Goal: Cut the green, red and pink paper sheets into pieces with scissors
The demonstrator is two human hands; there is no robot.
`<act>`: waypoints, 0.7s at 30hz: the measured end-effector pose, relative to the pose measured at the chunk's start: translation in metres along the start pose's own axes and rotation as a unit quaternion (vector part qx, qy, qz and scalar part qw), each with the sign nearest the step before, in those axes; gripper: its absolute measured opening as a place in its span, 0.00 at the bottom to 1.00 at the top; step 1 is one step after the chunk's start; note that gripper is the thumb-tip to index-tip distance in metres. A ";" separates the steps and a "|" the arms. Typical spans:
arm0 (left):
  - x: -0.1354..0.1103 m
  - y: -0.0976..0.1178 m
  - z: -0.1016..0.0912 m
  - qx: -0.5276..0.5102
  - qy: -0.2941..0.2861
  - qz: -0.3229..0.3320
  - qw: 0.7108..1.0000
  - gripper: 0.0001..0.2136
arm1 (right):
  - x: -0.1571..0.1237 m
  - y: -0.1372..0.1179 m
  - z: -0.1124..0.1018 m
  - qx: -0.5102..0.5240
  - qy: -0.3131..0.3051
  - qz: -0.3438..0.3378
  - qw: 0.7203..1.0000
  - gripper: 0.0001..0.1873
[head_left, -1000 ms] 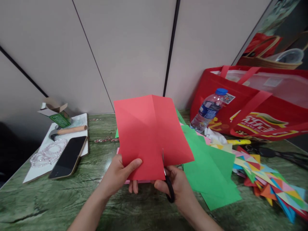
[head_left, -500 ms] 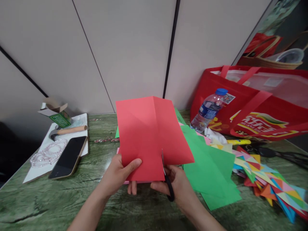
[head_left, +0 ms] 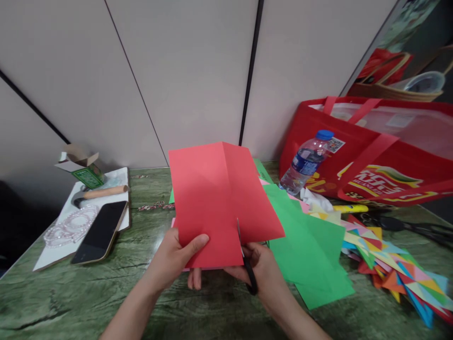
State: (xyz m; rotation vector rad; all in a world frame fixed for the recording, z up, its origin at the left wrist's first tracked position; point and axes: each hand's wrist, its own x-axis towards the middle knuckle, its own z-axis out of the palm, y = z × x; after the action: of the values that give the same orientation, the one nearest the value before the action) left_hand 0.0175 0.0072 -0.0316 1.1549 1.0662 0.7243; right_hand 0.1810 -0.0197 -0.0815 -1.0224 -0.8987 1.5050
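A creased red paper sheet (head_left: 219, 198) stands upright above the green marbled table (head_left: 71, 302). My left hand (head_left: 173, 262) pinches its lower left corner, thumb on the front and fingers behind. In my right hand (head_left: 262, 276) are black-handled scissors (head_left: 246, 262), fingers through the loops. Their blades run up into a slit in the sheet's bottom edge, right of the middle fold.
Green paper sheets (head_left: 311, 255) lie right of my hands, with a pile of coloured paper triangles (head_left: 399, 271) beyond. A water bottle (head_left: 306, 160) leans on a red bag (head_left: 382, 156). At left a phone (head_left: 101, 231), bead bracelets (head_left: 69, 226), a hammer (head_left: 101, 192) and a small box (head_left: 83, 167).
The red sheet and both hands have barely shifted. The scissor handles look drawn slightly closer together than a second ago.
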 end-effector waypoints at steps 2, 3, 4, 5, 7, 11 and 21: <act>0.000 0.001 0.001 -0.002 0.002 0.001 1.000 0.13 | 0.000 -0.002 0.002 -0.003 0.007 0.001 1.000 0.22; -0.001 0.001 0.002 -0.005 0.002 0.001 1.000 0.12 | -0.001 -0.004 0.003 -0.006 0.012 0.002 1.000 0.22; -0.001 0.002 0.002 -0.007 0.003 0.001 1.000 0.12 | -0.001 -0.005 0.003 -0.008 0.016 0.005 1.000 0.21; -0.001 0.003 0.003 -0.007 0.002 0.000 1.000 0.12 | -0.001 -0.007 0.004 -0.010 0.019 0.008 1.000 0.21; -0.002 0.004 0.003 -0.004 0.000 -0.003 1.000 0.12 | -0.002 -0.009 0.004 -0.008 0.017 0.016 1.000 0.21; -0.003 0.003 0.002 0.002 0.000 -0.008 1.000 0.12 | -0.002 -0.012 0.005 -0.001 0.011 0.026 1.000 0.19; -0.004 0.004 0.002 0.007 -0.003 -0.010 1.000 0.15 | -0.002 -0.008 0.004 0.002 0.029 0.042 0.999 0.16</act>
State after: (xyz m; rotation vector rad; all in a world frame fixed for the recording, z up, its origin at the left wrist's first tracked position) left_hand 0.0184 0.0037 -0.0267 1.1570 1.0771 0.6980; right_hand 0.1801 -0.0203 -0.0719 -1.1078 -0.8211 1.5386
